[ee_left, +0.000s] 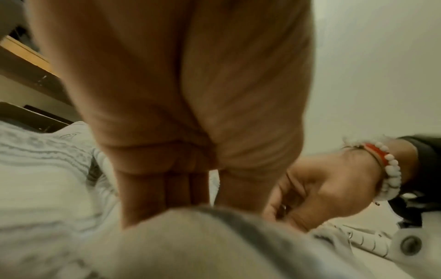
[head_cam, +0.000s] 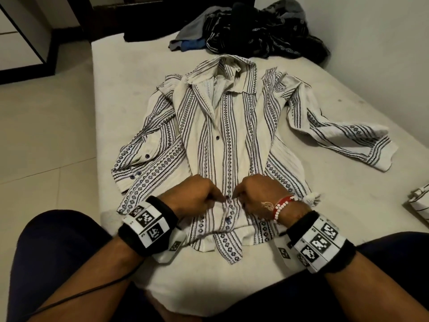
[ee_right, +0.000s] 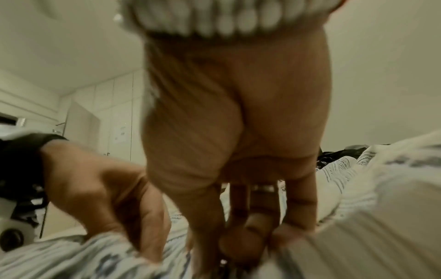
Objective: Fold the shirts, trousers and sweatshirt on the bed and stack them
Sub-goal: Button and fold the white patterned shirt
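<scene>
White bedding (head_cam: pixel 348 205) is shown bearing a striped shirt (head_cam: pixel 232 135) spread face up at its middle, sleeves splayed left and right, with unfolded dark clothes (head_cam: pixel 255 31) heaped at the far end. Should the front edges be tugged unevenly, the body could be skewed and the near hem bunched. Placket cloth near a button is pinched between curled fingers by the left hand (head_cam: pixel 197 198) and the right hand (head_cam: pixel 260 196).

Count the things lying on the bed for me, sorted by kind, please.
Striped shirt, spread out: 1
Heap of dark clothes, pieces uncountable: 1
White striped piece, cut off at the right edge: 1
Total: 3
</scene>
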